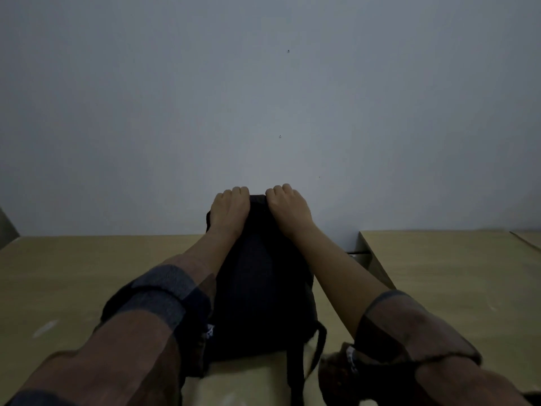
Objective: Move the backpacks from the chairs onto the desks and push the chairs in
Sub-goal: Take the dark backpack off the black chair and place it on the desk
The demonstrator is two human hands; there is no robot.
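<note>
A black backpack (260, 288) stands upright on a light wooden desk (87, 276), its top close to the wall. My left hand (229, 210) grips the top of the backpack on the left side, fingers curled over its far edge. My right hand (288, 208) grips the top on the right side in the same way. Both forearms reach forward along the bag's sides. A black strap (295, 376) hangs from the bag's lower right over the desk's near edge. No chair is in view.
A plain grey-white wall (263, 98) rises directly behind the desk. A second wooden desk (453, 273) stands to the right, separated from the first by a narrow gap. Plaid sleeves are rolled up on both arms.
</note>
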